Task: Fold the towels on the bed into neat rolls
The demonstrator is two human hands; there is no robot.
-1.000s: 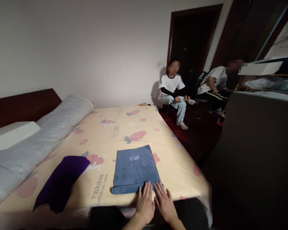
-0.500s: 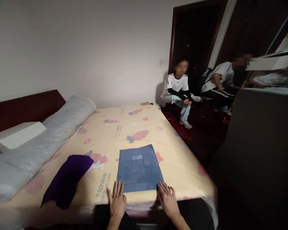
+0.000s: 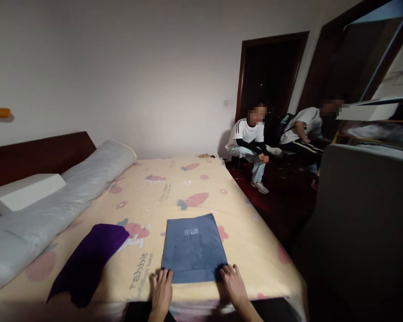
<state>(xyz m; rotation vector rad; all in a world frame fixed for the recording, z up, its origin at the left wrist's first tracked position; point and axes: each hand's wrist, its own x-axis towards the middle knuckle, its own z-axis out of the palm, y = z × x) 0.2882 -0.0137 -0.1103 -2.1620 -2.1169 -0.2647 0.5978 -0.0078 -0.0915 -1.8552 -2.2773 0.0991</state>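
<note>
A flat blue cloth (image 3: pixel 195 250) with small pale lettering lies on the bed's patterned sheet (image 3: pixel 255 264), a band running along its near edge. At its near left corner is my left hand (image 3: pixel 161 288), the fingers curled over the edge. My right hand (image 3: pixel 234 285) pinches the near right corner, its fingertips bent down onto the fabric. My thumbs are mostly hidden beneath. Left of the blue cloth lies a crumpled purple cloth (image 3: pixel 89 261), apart from both hands.
A long grey roll (image 3: pixel 63 205) lies along the bed's left side beside a white box (image 3: pixel 30 190) and a dark headboard (image 3: pixel 36 154). Two people sit beyond the right side, one in a white shirt (image 3: pixel 250 132). A dark panel (image 3: pixel 366 223) stands at right.
My fingers have gone from lying stretched at the blue cloth's near corners to curling onto them. The view has tilted up slightly, so everything sits lower.
</note>
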